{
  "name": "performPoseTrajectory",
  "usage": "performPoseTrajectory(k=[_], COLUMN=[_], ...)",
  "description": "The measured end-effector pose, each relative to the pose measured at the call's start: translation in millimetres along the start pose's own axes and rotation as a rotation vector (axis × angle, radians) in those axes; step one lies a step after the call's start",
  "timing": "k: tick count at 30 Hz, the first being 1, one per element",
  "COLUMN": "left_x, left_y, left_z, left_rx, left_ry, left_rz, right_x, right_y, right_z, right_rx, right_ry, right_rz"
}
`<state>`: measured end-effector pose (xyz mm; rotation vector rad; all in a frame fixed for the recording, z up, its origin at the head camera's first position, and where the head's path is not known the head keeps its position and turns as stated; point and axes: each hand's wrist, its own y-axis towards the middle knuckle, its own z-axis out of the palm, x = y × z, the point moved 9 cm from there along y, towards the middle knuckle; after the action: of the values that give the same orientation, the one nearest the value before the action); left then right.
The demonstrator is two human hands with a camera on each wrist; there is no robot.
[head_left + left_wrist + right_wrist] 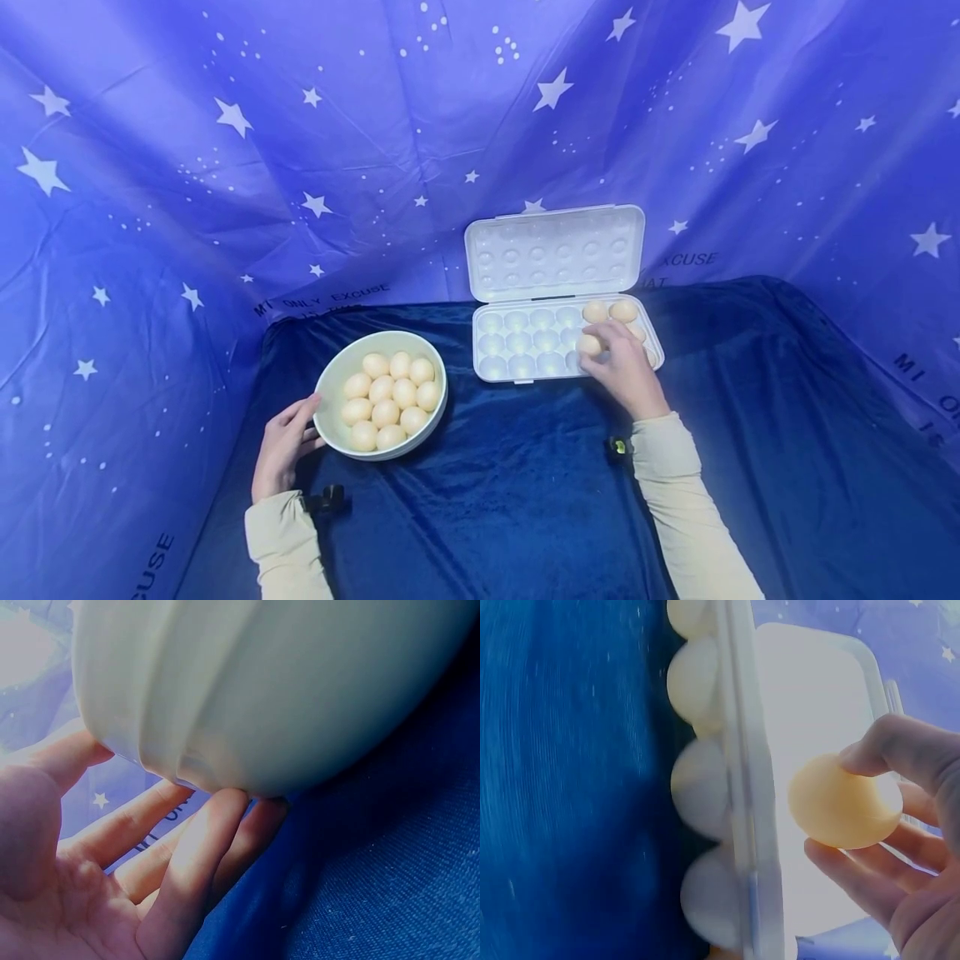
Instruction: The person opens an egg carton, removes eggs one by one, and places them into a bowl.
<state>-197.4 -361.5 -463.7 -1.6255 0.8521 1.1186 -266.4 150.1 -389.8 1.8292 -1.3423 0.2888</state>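
Right hand [628, 372] pinching egg [589, 344], left hand [281, 446] touching bowl [331, 402]

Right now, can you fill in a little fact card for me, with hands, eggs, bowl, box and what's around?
Left hand: touches the outside of the pale bowl
Right hand: pinches one egg at the egg box
Bowl: upright, with a pile of eggs inside
Egg box: open, lid raised at the back
Filled cups: toward the right end; some hidden by the hand
Empty cups: toward the left end
Underneath: dark blue cloth
Behind: blue-purple curtain with white stars
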Motion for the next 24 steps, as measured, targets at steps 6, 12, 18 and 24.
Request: performPoseTrajectory(k=[6,12,18,24], left_x=[-1.3,-0.9,-2.2,0.5], left_y=[0.0,-1.0,-2.4,0.5], left_z=[0.9,-1.2,-3.3,-1.1], left_rx=[-0.006,-0.002,-0.005,0.006], left_ry=[-0.011,0.011,0.024,0.010], left_rz=[0.003,0.005,0.008,-0.014], right_x=[23,50,81,106], right_y=[7,14,19,22], right_z=[15,36,57,69], right_rx=[0.035,0.103,0.156,0.158], right_ry=[0.031,0.041,0.067,0.095], right_rz=[-0.042,-0.074,-0.119,-0.150])
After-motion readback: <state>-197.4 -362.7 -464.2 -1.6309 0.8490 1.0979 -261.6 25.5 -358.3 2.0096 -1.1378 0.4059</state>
